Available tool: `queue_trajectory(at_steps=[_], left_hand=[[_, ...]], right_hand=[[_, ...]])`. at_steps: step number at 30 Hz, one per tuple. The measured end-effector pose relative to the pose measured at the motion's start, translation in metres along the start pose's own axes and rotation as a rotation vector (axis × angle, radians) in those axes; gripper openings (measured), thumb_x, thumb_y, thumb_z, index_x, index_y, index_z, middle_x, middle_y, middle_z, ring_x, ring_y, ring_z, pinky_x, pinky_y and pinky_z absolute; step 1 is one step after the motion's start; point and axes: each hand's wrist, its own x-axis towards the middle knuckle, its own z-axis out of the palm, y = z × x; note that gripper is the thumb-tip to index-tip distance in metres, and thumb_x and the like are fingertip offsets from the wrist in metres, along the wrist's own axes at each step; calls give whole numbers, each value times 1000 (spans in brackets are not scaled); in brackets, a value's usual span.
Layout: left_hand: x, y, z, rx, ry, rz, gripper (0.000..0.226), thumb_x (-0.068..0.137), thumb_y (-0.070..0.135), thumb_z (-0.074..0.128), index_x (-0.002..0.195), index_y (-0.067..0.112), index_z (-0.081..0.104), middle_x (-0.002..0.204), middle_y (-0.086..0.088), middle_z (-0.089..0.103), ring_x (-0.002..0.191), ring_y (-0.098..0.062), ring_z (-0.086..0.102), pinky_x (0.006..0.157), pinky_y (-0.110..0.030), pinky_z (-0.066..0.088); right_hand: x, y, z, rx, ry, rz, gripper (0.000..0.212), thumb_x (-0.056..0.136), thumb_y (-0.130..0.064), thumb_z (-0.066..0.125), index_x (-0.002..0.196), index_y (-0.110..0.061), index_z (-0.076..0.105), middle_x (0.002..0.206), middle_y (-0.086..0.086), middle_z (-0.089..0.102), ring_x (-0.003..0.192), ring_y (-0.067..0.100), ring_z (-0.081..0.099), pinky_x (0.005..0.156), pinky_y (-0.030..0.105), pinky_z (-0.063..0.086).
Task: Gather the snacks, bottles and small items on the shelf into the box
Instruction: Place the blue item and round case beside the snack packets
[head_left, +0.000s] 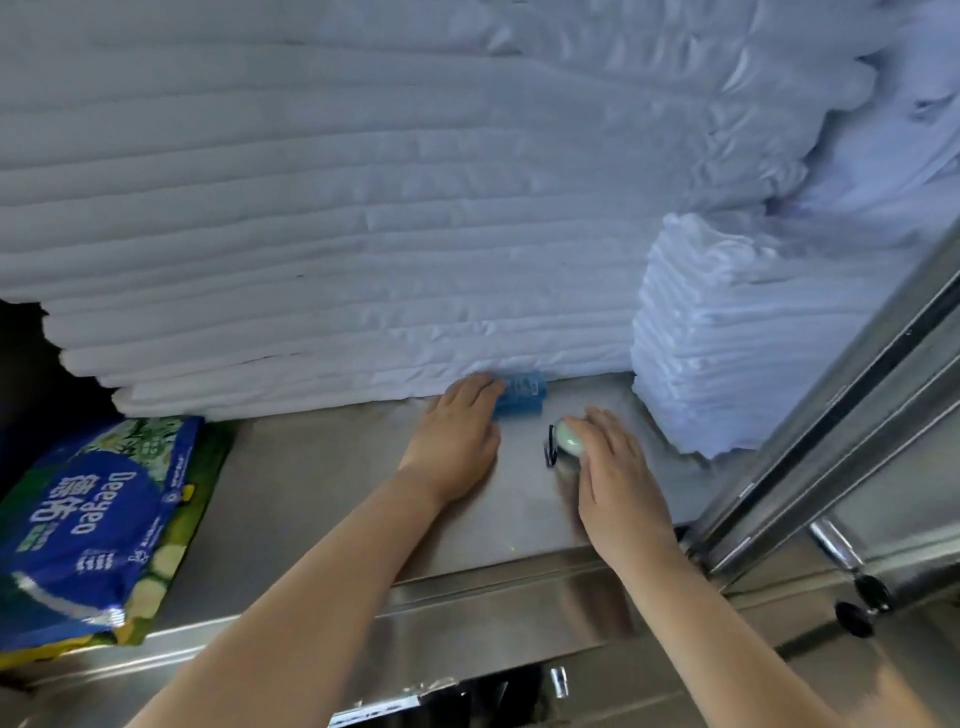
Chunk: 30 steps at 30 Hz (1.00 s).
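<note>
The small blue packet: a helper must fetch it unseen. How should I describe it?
Find the tall stack of white folded sheets on the metal shelf. At its foot, near the right end, lies the small blue packet, touched by the left hand. It is boxy and blue, unlike the pale round item under the right hand.

Blue packet (522, 397): one end under left hand (457, 436), back edge under linen stack (311, 260); label too blurry to read. Round pale item (567, 441) half under right hand (618, 483), blurred; grip vs. touch unclear, both hands. Snack bag (98, 525) cut off at frame's left edge.
</note>
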Motion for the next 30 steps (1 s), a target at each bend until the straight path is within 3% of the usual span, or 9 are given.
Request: queue_trajectory(at_steps=[2, 6, 9, 12, 17, 21, 26, 30], left_hand=[[2, -1, 2, -38, 43, 14, 49, 90, 13, 48, 138, 13, 42, 142, -4, 42, 130, -21, 34, 105, -26, 22], [1, -8, 7, -66, 15, -74, 51, 92, 18, 48, 141, 14, 37, 146, -4, 37, 133, -20, 31, 107, -27, 21], [0, -9, 7, -89, 20, -63, 47, 90, 18, 53, 136, 15, 44, 138, -4, 43, 124, -23, 39, 100, -31, 31], [-1, -9, 5, -146, 9, -80, 45, 87, 16, 57, 131, 15, 48, 128, -6, 46, 116, -24, 45, 92, -31, 39], [0, -8, 4, -237, 21, -112, 34, 88, 8, 54, 122, 12, 52, 120, -8, 47, 104, -25, 51, 82, -25, 38], [-9, -6, -4, -339, 107, -135, 29, 89, 6, 54, 118, 9, 53, 116, -6, 50, 101, -17, 51, 85, -16, 35], [-25, -2, -27, -426, 314, -263, 21, 90, 15, 59, 110, 14, 56, 104, 9, 51, 86, 6, 49, 78, -2, 37], [-30, -9, -49, -410, 360, -355, 11, 87, 21, 63, 96, 24, 58, 94, 16, 52, 83, 6, 53, 70, -3, 38]], right_hand=[[5, 3, 1, 51, 37, 16, 41, 94, 1, 43, 131, -12, 52, 146, 10, 40, 138, 25, 30, 109, 26, 22], [10, 2, 7, 123, 67, 2, 36, 96, -2, 43, 127, -12, 57, 141, 9, 46, 135, 23, 35, 108, 19, 20], [9, 1, 9, 171, 113, -7, 34, 95, -1, 44, 124, -11, 59, 137, 8, 48, 133, 21, 37, 107, 15, 19], [7, 2, 11, 183, 130, -13, 34, 95, -3, 45, 124, -13, 58, 138, 5, 47, 134, 17, 35, 108, 17, 21], [6, 2, 11, 202, 141, -29, 33, 94, -3, 45, 122, -13, 59, 138, 6, 47, 133, 19, 36, 108, 23, 25], [6, 3, 10, 206, 135, -30, 33, 93, -2, 47, 121, -12, 60, 137, 6, 48, 133, 20, 36, 105, 22, 25], [8, 2, 7, 255, 117, -24, 32, 92, -1, 50, 120, -12, 61, 136, 7, 50, 131, 20, 37, 104, 23, 28], [10, -7, 7, 288, 59, -115, 33, 91, -2, 53, 120, -13, 62, 133, 5, 52, 128, 19, 40, 101, 20, 29]])
